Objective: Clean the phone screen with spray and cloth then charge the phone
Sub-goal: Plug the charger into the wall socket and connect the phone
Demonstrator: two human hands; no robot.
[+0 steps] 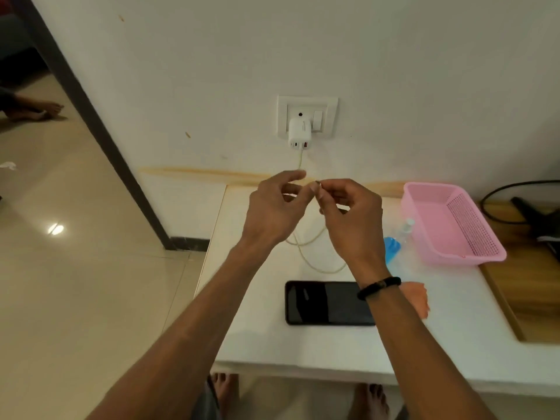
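Observation:
A black phone (324, 303) lies screen up on the white table (333, 350), partly under my right forearm. A white charger (299, 133) sits in the wall socket, and its pale cable (306, 253) hangs down and loops on the table. My right hand (348, 216) pinches the cable's plug end above the table. My left hand (272, 207) is beside it, fingertips touching that same end. A clear spray bottle (404, 230) with blue liquid lies by the basket. An orange cloth (416, 298) peeks out right of my right wrist.
A pink plastic basket (448, 222) stands at the table's right rear. Beyond it is a wooden surface (527, 298) with black cables and a dark object. Another person's foot (39, 110) shows on the floor at far left. My bare feet are under the table's front edge.

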